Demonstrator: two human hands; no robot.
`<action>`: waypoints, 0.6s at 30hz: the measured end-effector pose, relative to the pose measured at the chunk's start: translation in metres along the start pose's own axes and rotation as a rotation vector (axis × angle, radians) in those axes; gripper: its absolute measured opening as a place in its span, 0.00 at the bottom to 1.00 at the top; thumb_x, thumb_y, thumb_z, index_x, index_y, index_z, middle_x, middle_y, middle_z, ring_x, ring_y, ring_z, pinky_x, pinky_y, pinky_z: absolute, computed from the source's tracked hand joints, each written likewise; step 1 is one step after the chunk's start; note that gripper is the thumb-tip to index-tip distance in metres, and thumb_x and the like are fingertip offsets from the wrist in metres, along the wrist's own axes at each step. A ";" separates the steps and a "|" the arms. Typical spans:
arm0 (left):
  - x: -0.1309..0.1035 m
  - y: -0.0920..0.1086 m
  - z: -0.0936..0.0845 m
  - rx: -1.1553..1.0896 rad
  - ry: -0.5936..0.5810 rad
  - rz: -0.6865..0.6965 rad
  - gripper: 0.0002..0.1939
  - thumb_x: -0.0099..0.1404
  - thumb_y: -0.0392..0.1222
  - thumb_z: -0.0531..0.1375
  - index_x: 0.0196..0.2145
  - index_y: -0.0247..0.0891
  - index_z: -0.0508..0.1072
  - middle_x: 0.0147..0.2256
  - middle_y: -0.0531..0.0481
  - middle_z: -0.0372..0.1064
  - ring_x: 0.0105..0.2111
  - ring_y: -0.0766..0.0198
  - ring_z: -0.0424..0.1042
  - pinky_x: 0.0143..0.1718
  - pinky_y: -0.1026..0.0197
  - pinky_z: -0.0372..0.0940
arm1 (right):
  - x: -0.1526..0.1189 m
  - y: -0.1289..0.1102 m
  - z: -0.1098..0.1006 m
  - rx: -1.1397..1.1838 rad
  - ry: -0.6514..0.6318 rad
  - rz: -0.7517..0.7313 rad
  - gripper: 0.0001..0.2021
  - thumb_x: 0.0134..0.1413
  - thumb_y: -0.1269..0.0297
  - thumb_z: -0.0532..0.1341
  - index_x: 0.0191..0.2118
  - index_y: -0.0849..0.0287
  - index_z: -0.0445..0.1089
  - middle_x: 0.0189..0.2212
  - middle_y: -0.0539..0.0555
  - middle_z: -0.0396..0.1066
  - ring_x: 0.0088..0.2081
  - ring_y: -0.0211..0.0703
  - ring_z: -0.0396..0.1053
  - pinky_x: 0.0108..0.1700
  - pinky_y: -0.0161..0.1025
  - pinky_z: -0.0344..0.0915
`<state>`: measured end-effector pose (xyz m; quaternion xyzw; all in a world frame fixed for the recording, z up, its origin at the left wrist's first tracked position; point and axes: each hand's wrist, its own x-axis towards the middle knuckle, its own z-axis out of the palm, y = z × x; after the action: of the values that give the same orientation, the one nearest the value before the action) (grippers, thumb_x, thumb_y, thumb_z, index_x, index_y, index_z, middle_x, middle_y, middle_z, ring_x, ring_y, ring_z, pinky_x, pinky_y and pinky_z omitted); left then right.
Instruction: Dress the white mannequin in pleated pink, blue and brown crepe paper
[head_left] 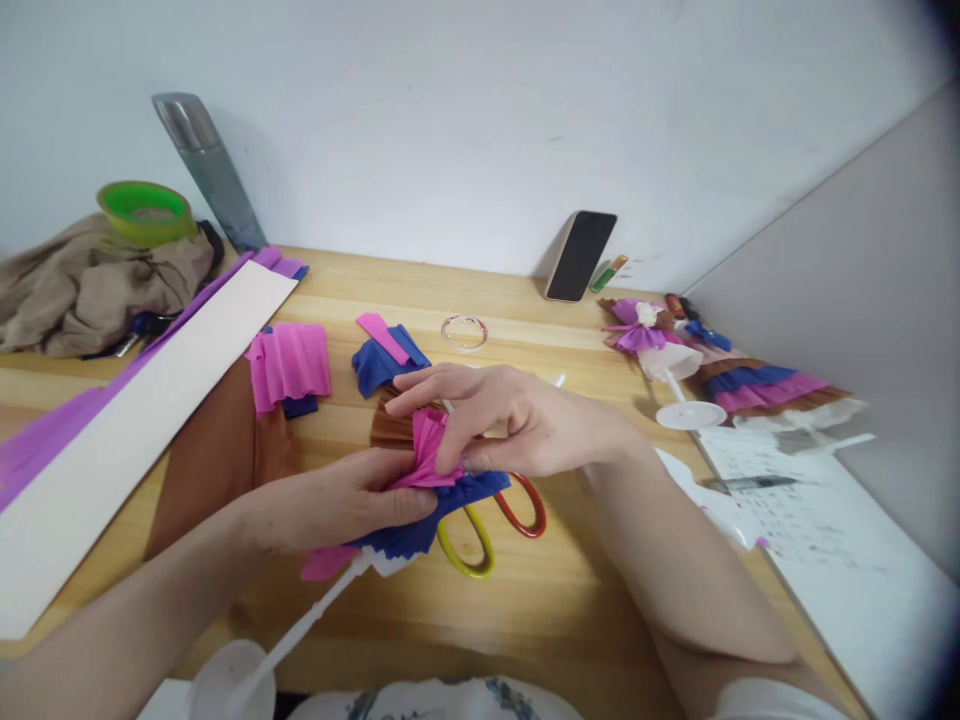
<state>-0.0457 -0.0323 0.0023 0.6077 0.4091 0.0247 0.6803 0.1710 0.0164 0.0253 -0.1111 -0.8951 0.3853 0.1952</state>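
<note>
We seem to be at a desk or craft corner, though we cannot tell whether in a home or an office: a pale wooden tabletop (pixel 555 600) against a plain white wall (pixel 420 130), with crepe paper (pixel 289 368), scissors handles (pixel 466 545), a roll of tape (pixel 146 212) and a propped smartphone (pixel 581 256).

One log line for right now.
left hand: holds blue paper | right hand: pinches pink paper | scissors: on table, under the hands | phone: leaning on wall
</note>
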 end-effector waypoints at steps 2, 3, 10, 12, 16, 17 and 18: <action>0.000 0.000 0.000 -0.006 0.011 -0.010 0.24 0.64 0.55 0.58 0.51 0.38 0.73 0.43 0.47 0.71 0.40 0.59 0.67 0.42 0.60 0.65 | 0.000 0.000 0.000 0.004 0.003 0.004 0.09 0.53 0.76 0.60 0.32 0.60 0.78 0.53 0.59 0.72 0.60 0.45 0.64 0.63 0.48 0.56; 0.000 0.000 0.000 -0.005 0.010 -0.010 0.23 0.63 0.55 0.58 0.50 0.38 0.73 0.42 0.47 0.71 0.40 0.60 0.67 0.41 0.60 0.65 | 0.000 0.001 0.000 0.004 0.005 0.009 0.09 0.53 0.76 0.60 0.32 0.60 0.78 0.54 0.59 0.71 0.60 0.45 0.64 0.63 0.48 0.56; 0.001 -0.003 -0.002 0.041 0.072 0.020 0.21 0.63 0.57 0.57 0.44 0.39 0.75 0.39 0.49 0.70 0.37 0.62 0.67 0.38 0.62 0.64 | -0.002 -0.002 0.002 0.019 0.078 0.040 0.12 0.56 0.74 0.59 0.44 0.61 0.75 0.56 0.61 0.70 0.59 0.45 0.65 0.60 0.46 0.62; 0.001 -0.004 -0.001 0.051 0.073 0.023 0.21 0.63 0.58 0.58 0.42 0.39 0.74 0.38 0.49 0.70 0.37 0.61 0.66 0.37 0.62 0.64 | -0.002 -0.001 0.003 0.039 0.158 0.063 0.16 0.60 0.72 0.57 0.52 0.60 0.70 0.57 0.61 0.69 0.59 0.43 0.65 0.59 0.45 0.63; 0.000 -0.004 0.000 0.090 0.059 0.004 0.19 0.63 0.57 0.57 0.39 0.38 0.73 0.35 0.50 0.68 0.36 0.61 0.66 0.37 0.62 0.64 | -0.001 0.004 0.007 0.043 0.176 0.095 0.15 0.64 0.69 0.54 0.53 0.62 0.69 0.52 0.60 0.72 0.55 0.41 0.69 0.58 0.44 0.64; 0.000 -0.004 0.000 0.092 0.058 0.000 0.19 0.63 0.56 0.57 0.40 0.38 0.73 0.36 0.50 0.68 0.36 0.61 0.66 0.37 0.62 0.64 | 0.000 0.005 0.007 0.030 0.169 0.096 0.14 0.64 0.68 0.55 0.52 0.63 0.70 0.51 0.61 0.73 0.54 0.42 0.69 0.57 0.44 0.64; 0.000 -0.003 0.000 0.095 0.059 0.000 0.18 0.64 0.56 0.56 0.41 0.39 0.72 0.36 0.51 0.68 0.36 0.61 0.66 0.36 0.62 0.64 | 0.000 0.006 0.008 0.014 0.166 0.092 0.14 0.64 0.68 0.55 0.51 0.63 0.71 0.49 0.60 0.74 0.54 0.42 0.70 0.57 0.44 0.65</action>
<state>-0.0475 -0.0331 -0.0004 0.6382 0.4299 0.0231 0.6383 0.1673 0.0150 0.0162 -0.1820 -0.8670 0.3897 0.2516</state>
